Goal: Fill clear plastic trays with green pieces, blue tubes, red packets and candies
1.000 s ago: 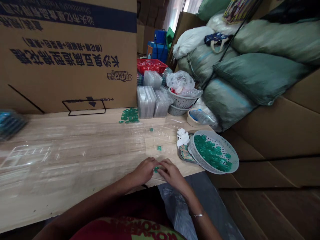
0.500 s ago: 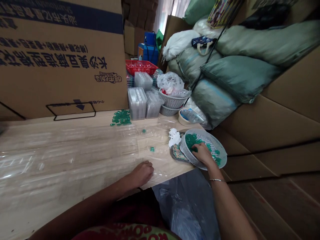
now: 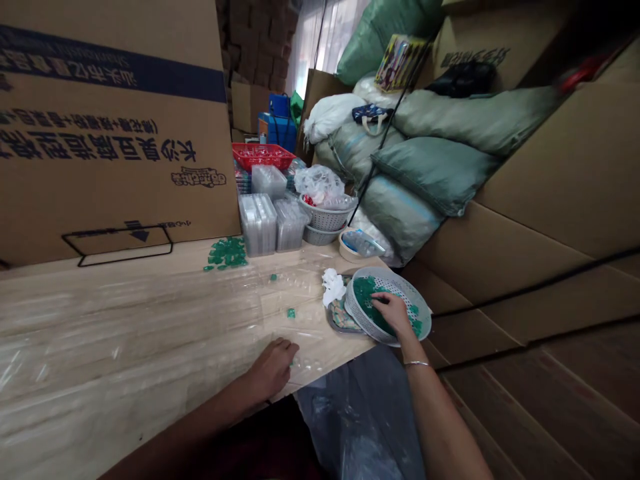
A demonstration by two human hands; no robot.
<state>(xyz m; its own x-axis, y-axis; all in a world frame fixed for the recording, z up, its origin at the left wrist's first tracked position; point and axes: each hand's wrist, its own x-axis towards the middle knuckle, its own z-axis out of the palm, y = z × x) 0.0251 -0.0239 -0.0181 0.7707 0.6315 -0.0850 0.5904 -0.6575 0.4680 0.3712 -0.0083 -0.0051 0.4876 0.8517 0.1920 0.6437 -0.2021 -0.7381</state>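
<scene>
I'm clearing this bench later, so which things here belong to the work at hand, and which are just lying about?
In use: right hand, in the perforated white basket of green plastic pieces; left hand, beside the clear plastic tray.
Lying about: red plastic basket; stuffed green sacks; printed cardboard carton; roll of tape.

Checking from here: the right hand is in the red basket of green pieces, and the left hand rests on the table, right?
The basket's colour is wrong: in the head view, the right hand is in a white perforated basket of green pieces, not a red one. The left hand does rest on the table.
</scene>
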